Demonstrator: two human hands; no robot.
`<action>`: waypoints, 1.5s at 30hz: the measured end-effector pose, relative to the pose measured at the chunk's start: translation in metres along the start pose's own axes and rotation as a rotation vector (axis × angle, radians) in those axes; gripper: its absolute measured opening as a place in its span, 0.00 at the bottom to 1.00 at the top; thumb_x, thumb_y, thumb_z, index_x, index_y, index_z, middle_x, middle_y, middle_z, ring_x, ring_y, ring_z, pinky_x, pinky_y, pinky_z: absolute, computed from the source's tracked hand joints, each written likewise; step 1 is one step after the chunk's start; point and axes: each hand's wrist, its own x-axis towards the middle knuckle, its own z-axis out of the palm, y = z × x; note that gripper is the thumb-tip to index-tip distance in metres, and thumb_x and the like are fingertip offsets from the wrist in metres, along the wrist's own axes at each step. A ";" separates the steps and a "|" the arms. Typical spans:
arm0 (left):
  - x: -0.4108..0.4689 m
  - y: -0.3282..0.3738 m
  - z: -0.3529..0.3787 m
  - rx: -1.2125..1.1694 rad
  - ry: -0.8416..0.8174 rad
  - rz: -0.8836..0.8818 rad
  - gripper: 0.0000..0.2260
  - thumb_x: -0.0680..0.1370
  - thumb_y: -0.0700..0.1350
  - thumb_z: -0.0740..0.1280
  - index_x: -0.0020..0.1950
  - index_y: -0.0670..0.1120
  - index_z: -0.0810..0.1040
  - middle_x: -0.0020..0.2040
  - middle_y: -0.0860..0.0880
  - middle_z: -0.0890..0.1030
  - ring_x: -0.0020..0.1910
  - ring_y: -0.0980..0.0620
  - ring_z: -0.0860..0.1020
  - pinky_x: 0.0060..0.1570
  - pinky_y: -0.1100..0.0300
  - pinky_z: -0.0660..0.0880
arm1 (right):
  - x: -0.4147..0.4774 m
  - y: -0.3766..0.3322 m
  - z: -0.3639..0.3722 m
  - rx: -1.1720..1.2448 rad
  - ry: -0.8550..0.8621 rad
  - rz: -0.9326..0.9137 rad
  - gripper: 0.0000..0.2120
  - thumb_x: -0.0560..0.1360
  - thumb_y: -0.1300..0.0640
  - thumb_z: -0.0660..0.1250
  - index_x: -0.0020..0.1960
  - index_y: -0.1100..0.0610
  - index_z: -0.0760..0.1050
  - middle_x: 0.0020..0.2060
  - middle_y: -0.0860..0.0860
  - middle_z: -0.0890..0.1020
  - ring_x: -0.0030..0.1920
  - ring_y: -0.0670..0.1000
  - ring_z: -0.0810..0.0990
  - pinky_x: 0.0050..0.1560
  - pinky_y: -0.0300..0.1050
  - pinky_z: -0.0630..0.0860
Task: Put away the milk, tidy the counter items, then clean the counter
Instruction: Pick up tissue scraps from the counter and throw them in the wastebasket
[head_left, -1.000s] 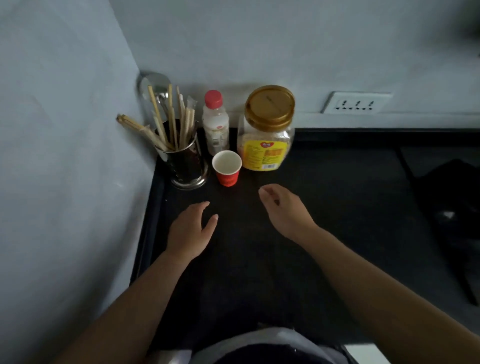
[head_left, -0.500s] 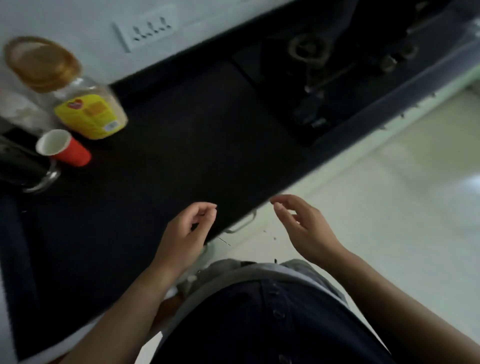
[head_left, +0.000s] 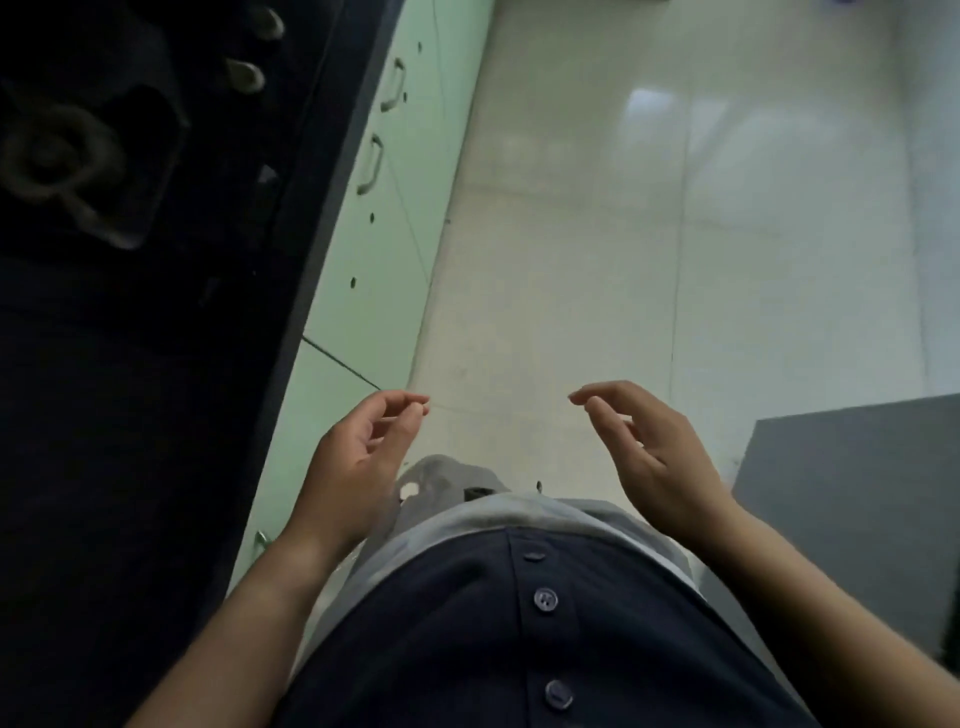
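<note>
My left hand (head_left: 358, 462) and my right hand (head_left: 649, 457) hang in front of my body, palms facing each other, fingers loosely curled and holding nothing. Both are off the black counter (head_left: 130, 415), which runs down the left side of the view. The left hand is beside the counter's front edge. The jar, the paper cup, the bottle and the chopstick holder are out of view. No milk is visible.
A gas stove burner (head_left: 52, 156) with knobs (head_left: 244, 75) sits in the counter at upper left. Pale green cabinet doors with metal handles (head_left: 371, 163) run below the counter edge. Glossy light floor tiles (head_left: 675, 234) fill the right; a grey panel (head_left: 857, 493) stands at lower right.
The view has swung right, away from the counter corner toward the floor. The jar, cup and bottle have left the frame. Both hands have pulled back off the counter and stay empty.
</note>
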 end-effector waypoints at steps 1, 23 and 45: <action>0.011 0.006 0.006 0.016 -0.031 -0.003 0.11 0.72 0.59 0.60 0.48 0.58 0.78 0.49 0.58 0.82 0.52 0.60 0.78 0.47 0.66 0.71 | 0.003 0.005 -0.004 0.027 0.030 0.028 0.12 0.77 0.47 0.57 0.52 0.50 0.77 0.50 0.43 0.80 0.52 0.36 0.76 0.50 0.26 0.70; 0.379 0.216 0.045 0.232 -0.293 0.190 0.13 0.73 0.60 0.58 0.53 0.58 0.76 0.52 0.59 0.80 0.52 0.65 0.76 0.47 0.69 0.71 | 0.333 -0.047 -0.130 0.174 0.313 0.140 0.14 0.74 0.45 0.56 0.51 0.49 0.76 0.49 0.42 0.80 0.52 0.38 0.77 0.49 0.28 0.72; 0.696 0.425 0.177 0.192 -0.179 0.132 0.10 0.73 0.58 0.60 0.50 0.59 0.76 0.50 0.60 0.80 0.50 0.66 0.76 0.47 0.66 0.73 | 0.695 -0.033 -0.358 0.092 0.159 0.070 0.10 0.78 0.49 0.58 0.51 0.50 0.76 0.48 0.45 0.80 0.51 0.36 0.75 0.46 0.24 0.69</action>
